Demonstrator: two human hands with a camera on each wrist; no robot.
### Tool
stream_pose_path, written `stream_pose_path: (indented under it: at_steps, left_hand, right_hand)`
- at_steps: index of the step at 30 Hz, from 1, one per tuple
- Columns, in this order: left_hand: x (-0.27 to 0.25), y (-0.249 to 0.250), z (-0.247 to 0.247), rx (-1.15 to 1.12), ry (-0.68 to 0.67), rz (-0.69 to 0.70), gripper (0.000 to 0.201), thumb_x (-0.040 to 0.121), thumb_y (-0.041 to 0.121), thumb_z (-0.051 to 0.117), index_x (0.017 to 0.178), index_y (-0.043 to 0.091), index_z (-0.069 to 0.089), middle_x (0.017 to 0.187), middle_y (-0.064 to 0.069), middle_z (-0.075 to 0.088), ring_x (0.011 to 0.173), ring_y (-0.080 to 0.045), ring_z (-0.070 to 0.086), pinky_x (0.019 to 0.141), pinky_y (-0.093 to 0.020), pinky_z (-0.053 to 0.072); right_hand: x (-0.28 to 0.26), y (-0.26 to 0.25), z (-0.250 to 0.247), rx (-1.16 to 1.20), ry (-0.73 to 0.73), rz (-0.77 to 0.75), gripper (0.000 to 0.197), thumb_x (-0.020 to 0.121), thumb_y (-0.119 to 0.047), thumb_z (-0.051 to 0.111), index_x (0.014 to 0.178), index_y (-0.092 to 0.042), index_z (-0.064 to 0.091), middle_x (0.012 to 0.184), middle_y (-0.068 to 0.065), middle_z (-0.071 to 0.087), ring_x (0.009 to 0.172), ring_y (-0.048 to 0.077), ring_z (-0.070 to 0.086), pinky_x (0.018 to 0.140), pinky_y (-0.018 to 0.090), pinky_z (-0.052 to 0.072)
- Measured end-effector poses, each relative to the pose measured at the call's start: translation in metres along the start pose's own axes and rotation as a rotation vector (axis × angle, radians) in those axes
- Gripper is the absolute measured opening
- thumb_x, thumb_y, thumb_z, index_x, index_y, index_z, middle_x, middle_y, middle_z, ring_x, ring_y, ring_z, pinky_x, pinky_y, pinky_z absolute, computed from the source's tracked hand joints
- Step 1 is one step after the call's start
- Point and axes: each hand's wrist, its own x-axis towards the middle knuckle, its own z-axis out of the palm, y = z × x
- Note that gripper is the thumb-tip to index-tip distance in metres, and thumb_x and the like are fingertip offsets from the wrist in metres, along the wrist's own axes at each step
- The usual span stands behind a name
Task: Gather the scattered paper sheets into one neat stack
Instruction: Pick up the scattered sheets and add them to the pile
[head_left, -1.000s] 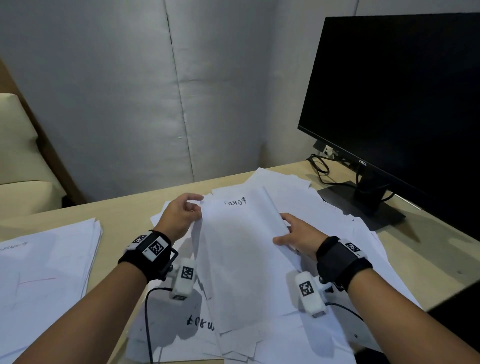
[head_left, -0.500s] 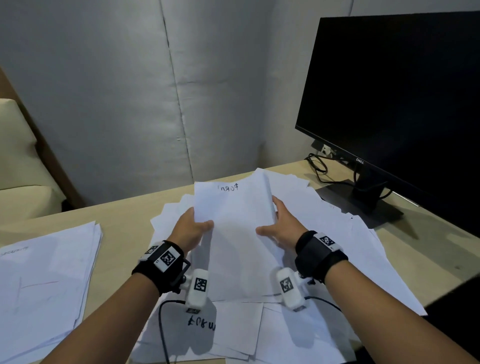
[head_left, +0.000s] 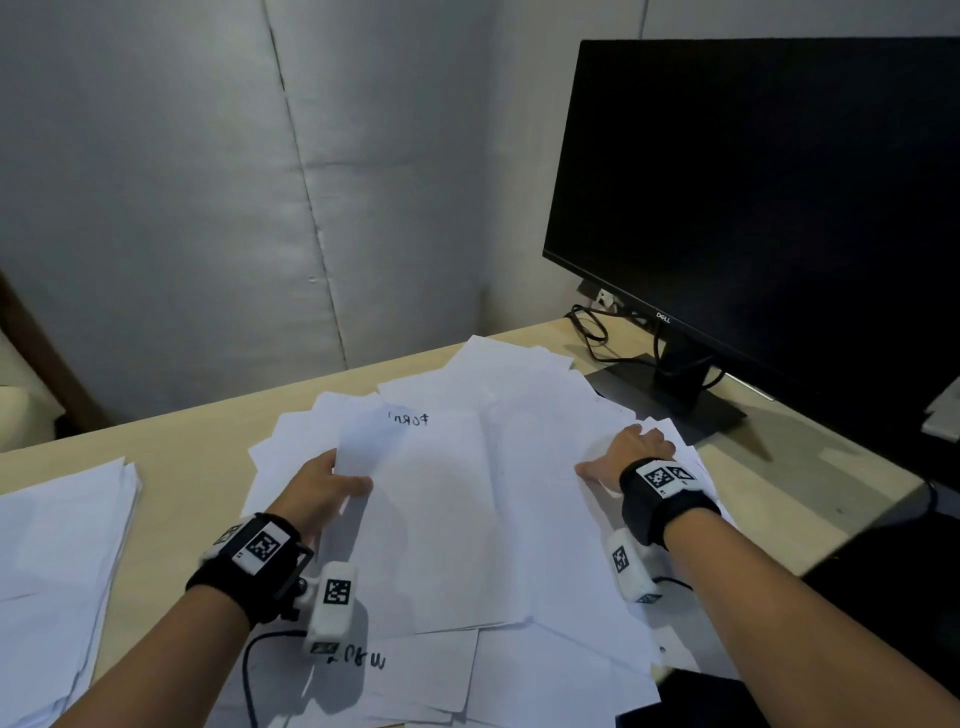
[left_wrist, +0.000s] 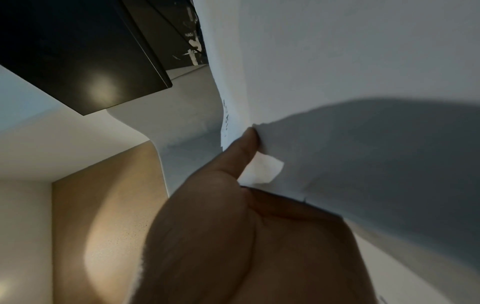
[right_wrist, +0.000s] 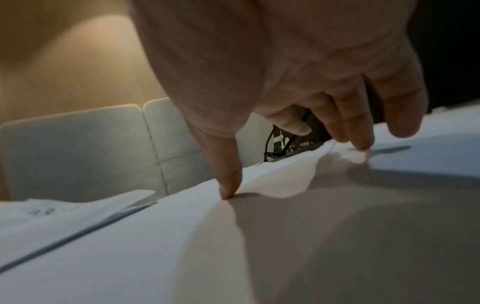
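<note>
Scattered paper sheets (head_left: 519, 519) cover the middle of the desk (head_left: 171, 457). A separate paper stack (head_left: 57, 561) lies to their left, apart. The monitor (head_left: 769, 182) stands behind and to the right, its base (head_left: 670, 400) touching the sheets' far corner, cables (head_left: 592, 332) behind. The left hand (head_left: 322, 493) grips the topmost sheet's left edge; the right hand (head_left: 631, 452) rests on the sheets at right.

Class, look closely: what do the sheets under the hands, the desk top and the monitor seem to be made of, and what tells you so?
Sheets: thin matte white paper; one bends where the left hand holds its edge and buckles under the right hand.
Desk top: pale beige, smooth, probably laminate or wood veneer; no clear grain.
Monitor: dark screen, black frame and stand, likely plastic.
</note>
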Motion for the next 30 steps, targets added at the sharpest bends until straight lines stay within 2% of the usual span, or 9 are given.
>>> stream_pose_path:
  at_steps: [6, 9, 12, 16, 18, 23, 27, 28, 30]
  left_hand:
    - [0.002, -0.004, -0.005, -0.001, -0.033, -0.028, 0.021, 0.089, -0.001, 0.065, 0.109, 0.004, 0.067, 0.100, -0.022, 0.074, 0.087, -0.042, 0.071, 0.078, -0.050, 0.057]
    - [0.001, 0.000, -0.003, 0.030, -0.080, -0.018, 0.020, 0.090, 0.000, 0.064, 0.109, 0.005, 0.068, 0.101, -0.020, 0.074, 0.087, -0.039, 0.071, 0.070, -0.039, 0.057]
    - [-0.001, 0.005, -0.001, 0.080, -0.107, -0.002, 0.021, 0.090, 0.002, 0.066, 0.110, 0.006, 0.068, 0.101, -0.017, 0.075, 0.086, -0.034, 0.071, 0.066, -0.032, 0.055]
    - [-0.002, 0.005, 0.001, 0.127, -0.103, 0.011, 0.019, 0.090, 0.001, 0.066, 0.108, 0.004, 0.069, 0.100, -0.016, 0.075, 0.077, -0.027, 0.071, 0.062, -0.028, 0.055]
    - [-0.004, 0.005, 0.001, 0.133, -0.104, 0.013, 0.020, 0.090, 0.000, 0.065, 0.110, 0.001, 0.068, 0.101, -0.017, 0.074, 0.073, -0.023, 0.070, 0.056, -0.024, 0.053]
    - [-0.005, 0.007, 0.002, 0.144, -0.115, 0.017, 0.021, 0.089, 0.000, 0.065, 0.110, 0.003, 0.068, 0.098, -0.014, 0.074, 0.072, -0.021, 0.069, 0.056, -0.023, 0.053]
    - [-0.002, 0.012, 0.007, 0.172, -0.160, 0.043, 0.021, 0.088, 0.002, 0.066, 0.107, 0.007, 0.070, 0.099, -0.011, 0.076, 0.081, -0.026, 0.071, 0.066, -0.029, 0.056]
    - [-0.002, 0.012, 0.009, 0.162, -0.162, 0.054, 0.020, 0.088, 0.002, 0.066, 0.107, 0.008, 0.070, 0.099, -0.010, 0.076, 0.083, -0.026, 0.072, 0.069, -0.030, 0.057]
    - [-0.002, 0.013, 0.012, 0.127, -0.156, 0.087, 0.020, 0.089, 0.004, 0.066, 0.108, 0.009, 0.070, 0.099, -0.008, 0.076, 0.090, -0.028, 0.072, 0.078, -0.036, 0.057]
  right_hand:
    - [0.002, -0.003, -0.003, -0.058, -0.021, -0.042, 0.087, 0.073, -0.063, 0.069, 0.138, -0.012, 0.042, 0.141, 0.016, 0.044, 0.131, 0.036, 0.041, 0.105, 0.042, 0.038]
    - [0.000, -0.011, -0.003, -0.064, -0.055, -0.121, 0.066, 0.078, -0.046, 0.070, 0.131, -0.013, 0.047, 0.136, 0.015, 0.050, 0.126, 0.036, 0.046, 0.097, 0.039, 0.044]
    - [-0.003, -0.023, 0.002, -0.072, -0.083, -0.216, 0.035, 0.081, -0.034, 0.067, 0.107, -0.014, 0.055, 0.123, 0.012, 0.063, 0.113, 0.033, 0.057, 0.085, 0.033, 0.049]
    - [-0.007, -0.035, 0.010, -0.066, -0.087, -0.300, 0.062, 0.081, -0.053, 0.067, 0.127, -0.016, 0.050, 0.136, 0.008, 0.047, 0.128, 0.032, 0.042, 0.103, 0.046, 0.041]
    - [-0.006, -0.039, 0.012, -0.091, -0.114, -0.338, 0.075, 0.077, -0.061, 0.067, 0.132, -0.016, 0.045, 0.140, 0.007, 0.043, 0.130, 0.033, 0.039, 0.105, 0.049, 0.038]
    - [-0.006, -0.050, 0.005, -0.194, -0.133, -0.351, 0.072, 0.076, -0.059, 0.070, 0.133, -0.022, 0.047, 0.139, 0.007, 0.046, 0.132, 0.032, 0.037, 0.107, 0.049, 0.033]
    - [-0.007, -0.061, -0.003, 0.000, -0.130, -0.412, 0.014, 0.088, -0.032, 0.066, 0.096, -0.022, 0.059, 0.113, 0.003, 0.064, 0.112, 0.027, 0.056, 0.093, 0.035, 0.045]
    - [-0.008, -0.063, -0.005, 0.089, -0.136, -0.438, 0.009, 0.090, -0.024, 0.064, 0.087, -0.021, 0.057, 0.103, 0.002, 0.063, 0.103, 0.026, 0.058, 0.085, 0.031, 0.045]
    - [-0.008, -0.067, -0.009, 0.239, -0.128, -0.489, 0.023, 0.092, -0.011, 0.059, 0.072, -0.021, 0.051, 0.087, 0.002, 0.059, 0.088, 0.024, 0.054, 0.075, 0.027, 0.040]
